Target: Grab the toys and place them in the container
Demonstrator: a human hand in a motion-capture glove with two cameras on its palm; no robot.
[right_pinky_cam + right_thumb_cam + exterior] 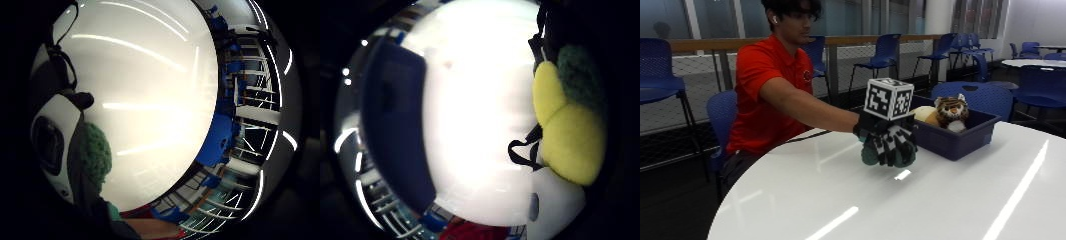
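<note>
A person seated at a round white table (840, 200) has the gloved right hand (889, 142) raised just above the tabletop, fingers pointing down and curled round a soft toy (567, 130). In the outside view only a bit of green shows under the fingers. The thumb-side palm view shows the toy close against the palm, with a yellow plush body and a dark green knitted part; the other palm view catches the same green knit beside the palm. So the hand grips 1 toy, lifted clear of the table.

The blue bin (959, 135) stands on the table just beside the hand, on the side away from the person. It already holds a tiger toy (950, 112) and a pale plush (925, 114) next to it, both showing above the rim. I see no other toys on the table in these views.

The step in hand looks like the carry to the bin. To do it well, I would lift the toy high enough for its hanging part to clear the near wall, then move across until the hand is over the open part of the bin, not over the tiger. Let go only when the toy is well inside the rim, since a soft toy dropped on the edge or on the heap could roll back out.
</note>
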